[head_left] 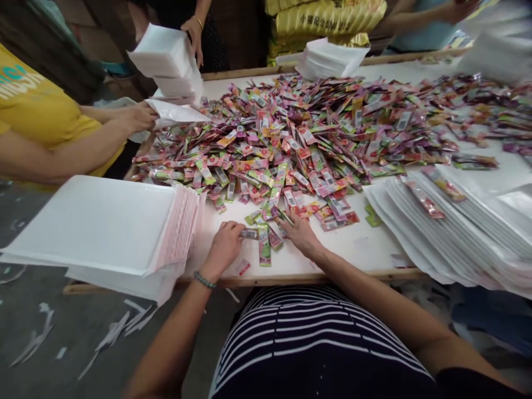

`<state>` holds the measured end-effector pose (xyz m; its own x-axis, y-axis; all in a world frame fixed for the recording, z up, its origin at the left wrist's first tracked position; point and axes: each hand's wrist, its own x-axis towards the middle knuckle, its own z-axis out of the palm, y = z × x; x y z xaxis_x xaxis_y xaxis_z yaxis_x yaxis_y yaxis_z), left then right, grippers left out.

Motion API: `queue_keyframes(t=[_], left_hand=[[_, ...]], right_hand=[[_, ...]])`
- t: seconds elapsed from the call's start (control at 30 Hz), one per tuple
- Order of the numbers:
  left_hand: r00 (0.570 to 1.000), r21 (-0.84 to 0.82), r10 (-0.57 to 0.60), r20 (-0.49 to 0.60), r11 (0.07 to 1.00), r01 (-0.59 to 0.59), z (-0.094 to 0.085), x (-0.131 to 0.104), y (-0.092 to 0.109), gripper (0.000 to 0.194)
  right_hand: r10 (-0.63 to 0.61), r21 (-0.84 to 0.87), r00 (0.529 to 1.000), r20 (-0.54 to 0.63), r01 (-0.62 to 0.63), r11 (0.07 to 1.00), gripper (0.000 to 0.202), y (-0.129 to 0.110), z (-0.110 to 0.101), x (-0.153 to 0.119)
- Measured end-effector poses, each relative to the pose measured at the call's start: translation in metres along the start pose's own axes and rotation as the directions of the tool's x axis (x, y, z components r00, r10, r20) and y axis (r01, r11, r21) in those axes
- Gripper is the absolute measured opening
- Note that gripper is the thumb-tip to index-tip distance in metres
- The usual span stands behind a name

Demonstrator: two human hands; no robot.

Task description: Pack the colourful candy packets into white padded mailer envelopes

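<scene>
My left hand (225, 243), with a beaded bracelet on its wrist, is closed on the end of a small greyish sachet (249, 233) low over the white tabletop. To its right, my right hand (302, 234) pinches a green and purple sachet (283, 215); whether more than one is in the fingers I cannot tell. Between the hands a green sachet (263, 244) lies lengthwise, overlapping others. Just beyond my fingers begins a large heap of colourful sachets (286, 138). A small red-and-white piece (243, 267) lies near the table edge.
White padded envelopes are stacked at my left (95, 221) and right (453, 227), two sachets atop the right stack. Across the table stand more envelopes (332, 58) and yellow sacks (328, 22). A person in a yellow shirt (45, 111) holds an envelope (177, 111); other people stand behind.
</scene>
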<state>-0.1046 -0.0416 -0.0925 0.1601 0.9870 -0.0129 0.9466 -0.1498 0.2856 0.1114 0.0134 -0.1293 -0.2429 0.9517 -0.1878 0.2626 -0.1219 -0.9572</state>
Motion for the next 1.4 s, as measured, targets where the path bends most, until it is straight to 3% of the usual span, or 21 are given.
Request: queue_keyframes(t=[0.23,0.37,0.43,0.53,0.63,0.77,0.83,0.93,1.0,1.07,1.17,1.23,1.3,1.4], left_hand=[[0.994,-0.229,0.045,0.102,0.973,-0.021,0.012,-0.047,0.021,0.022],[0.99,-0.283,0.094,0.105,0.957,-0.061,0.015,-0.049,0.027,0.023],[0.984,-0.292,0.131,0.118,0.952,-0.092,0.013,-0.046,0.027,0.021],[0.977,-0.273,0.162,0.138,0.954,-0.12,0.009,-0.042,0.027,0.02],[0.98,-0.228,0.151,0.126,0.966,-0.119,0.008,-0.038,0.033,0.02],[0.983,-0.208,0.145,0.111,0.971,-0.12,0.018,-0.035,0.052,0.01],[0.975,-0.23,0.193,0.107,0.959,-0.165,0.025,-0.034,0.063,0.008],[0.975,-0.233,0.221,0.02,0.949,-0.21,0.03,-0.034,0.072,0.014],[0.983,-0.189,0.181,-0.031,0.965,-0.184,0.029,-0.034,0.071,0.027],[0.986,-0.173,0.166,0.026,0.972,-0.159,0.024,-0.033,0.067,0.044],[0.965,-0.246,0.141,0.221,0.965,-0.085,0.011,-0.023,0.059,0.045],[0.967,-0.261,0.021,0.254,0.964,0.048,0.0,-0.005,0.055,0.04],[0.976,-0.206,-0.141,0.166,0.963,0.174,-0.01,0.022,0.055,0.031],[0.958,-0.076,-0.284,-0.04,0.957,0.281,-0.014,0.071,0.06,0.036]], right_hand=[[-0.117,-0.249,0.991,0.068,0.13,0.96,0.031,0.004,-0.003,-0.008],[-0.122,-0.292,0.987,0.109,0.149,0.945,0.031,0.0,-0.003,-0.01],[-0.106,-0.351,0.992,0.066,0.123,0.928,0.033,-0.001,-0.006,-0.01],[-0.236,-0.528,0.972,0.02,0.211,0.823,0.029,0.0,-0.01,-0.007],[-0.343,-0.643,0.926,0.157,0.359,0.676,0.021,0.007,-0.012,-0.004],[-0.335,-0.648,0.884,0.325,0.466,0.602,0.024,0.012,-0.015,0.002],[-0.349,-0.631,0.836,0.424,0.549,0.549,0.024,0.01,-0.017,0.0],[-0.325,-0.608,0.747,0.58,0.662,0.437,0.025,0.004,-0.019,-0.018],[-0.28,-0.618,0.733,0.62,0.676,0.401,0.03,-0.001,-0.022,-0.034],[-0.257,-0.601,0.723,0.641,0.681,0.417,0.034,-0.005,-0.029,-0.044],[-0.293,-0.555,0.718,0.632,0.683,0.475,0.036,-0.014,-0.048,-0.03],[-0.344,-0.607,0.749,0.567,0.662,0.44,0.04,-0.022,-0.063,-0.003],[-0.384,-0.698,0.757,0.53,0.646,0.31,0.045,-0.029,-0.074,0.029],[-0.366,-0.722,0.684,0.631,0.69,0.044,0.044,-0.038,-0.08,0.067]])
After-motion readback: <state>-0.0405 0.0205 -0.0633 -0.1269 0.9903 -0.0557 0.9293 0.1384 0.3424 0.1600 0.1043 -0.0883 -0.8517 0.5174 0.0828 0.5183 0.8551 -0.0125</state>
